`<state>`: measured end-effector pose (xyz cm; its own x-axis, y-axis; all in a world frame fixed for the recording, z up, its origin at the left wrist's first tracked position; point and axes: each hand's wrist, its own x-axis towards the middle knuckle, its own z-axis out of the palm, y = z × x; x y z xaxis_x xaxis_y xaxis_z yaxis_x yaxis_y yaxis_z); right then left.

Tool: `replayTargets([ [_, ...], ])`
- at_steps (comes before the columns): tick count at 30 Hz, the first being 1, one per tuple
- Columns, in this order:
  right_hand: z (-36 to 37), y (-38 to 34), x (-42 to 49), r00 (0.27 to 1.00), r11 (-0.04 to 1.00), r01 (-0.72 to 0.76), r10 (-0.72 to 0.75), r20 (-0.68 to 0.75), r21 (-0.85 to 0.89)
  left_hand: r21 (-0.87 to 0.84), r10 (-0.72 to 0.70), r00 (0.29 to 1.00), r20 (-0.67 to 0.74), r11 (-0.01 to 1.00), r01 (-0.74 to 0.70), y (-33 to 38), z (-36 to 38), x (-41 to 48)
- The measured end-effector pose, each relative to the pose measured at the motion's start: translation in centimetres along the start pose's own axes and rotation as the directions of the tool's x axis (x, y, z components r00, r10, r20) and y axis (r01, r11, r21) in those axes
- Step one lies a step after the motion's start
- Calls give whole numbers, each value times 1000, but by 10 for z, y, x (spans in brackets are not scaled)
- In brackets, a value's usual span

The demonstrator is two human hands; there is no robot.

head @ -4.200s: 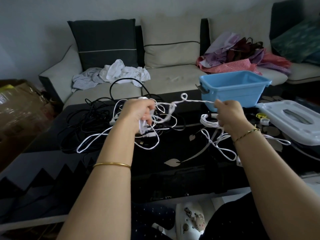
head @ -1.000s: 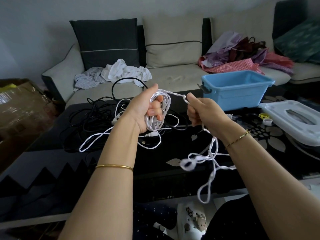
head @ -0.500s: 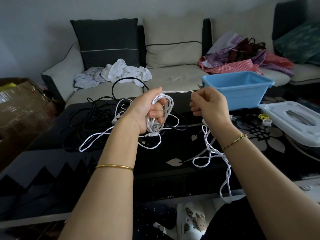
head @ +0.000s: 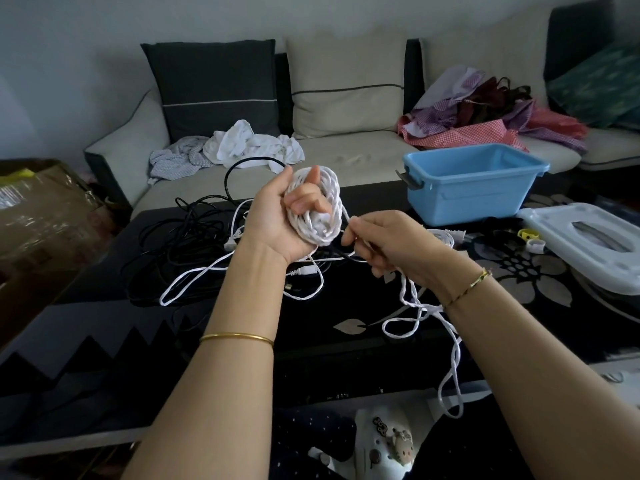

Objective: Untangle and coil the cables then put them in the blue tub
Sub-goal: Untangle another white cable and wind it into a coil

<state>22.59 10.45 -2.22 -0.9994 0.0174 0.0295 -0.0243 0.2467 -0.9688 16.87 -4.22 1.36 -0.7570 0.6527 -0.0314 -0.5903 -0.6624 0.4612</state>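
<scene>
We are in a living room, facing a grey sofa (head: 346, 157) that carries two heaps of clothes. In front of it stands a black counter (head: 114, 327) with a pale flower pattern. A cardboard box (head: 45, 216) sits to its left.

There is one blue tub (head: 460, 199), upright at the far right of the counter with its opening facing up. One white lid (head: 581, 244) lies just right of it.

The left hand (head: 277, 216) is raised above the counter, with its fingers curled through one white cable (head: 325, 209) wound into an oval coil. The coil's long axis runs from the fingertips down to the heel of the palm. From the coil's lower right a free strand runs to the right hand (head: 388, 244), which pinches it. The rest hangs in loose loops over the near edge of the counter.

A tangle of black cables (head: 180, 244) lies on the counter to the left. We cannot count them. More white loops (head: 194, 282) lie under the left wrist.
</scene>
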Motion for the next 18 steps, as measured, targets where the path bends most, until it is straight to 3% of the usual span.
replayTargets([
  [6,10,0,-6,982,984,-32,64,178,-177,-38,237,970,-55,970,-240,2,-2,8],
  [9,10,-8,-11,946,966,-24,105,307,-257,142,354,928,-113,930,-338,-2,-2,12],
  [12,6,-17,-16,930,966,-22,114,349,-258,386,474,866,-159,837,-387,-4,-6,18],
  [14,1,-23,-20,931,968,-19,109,348,-252,627,571,808,-142,684,-373,-5,-12,23],
  [16,-5,-27,-22,940,962,-1,93,327,-272,854,655,755,-45,417,-310,-8,-15,23],
  [18,-9,-30,-24,960,946,42,50,274,-320,965,660,745,96,120,-231,-14,-12,19],
])
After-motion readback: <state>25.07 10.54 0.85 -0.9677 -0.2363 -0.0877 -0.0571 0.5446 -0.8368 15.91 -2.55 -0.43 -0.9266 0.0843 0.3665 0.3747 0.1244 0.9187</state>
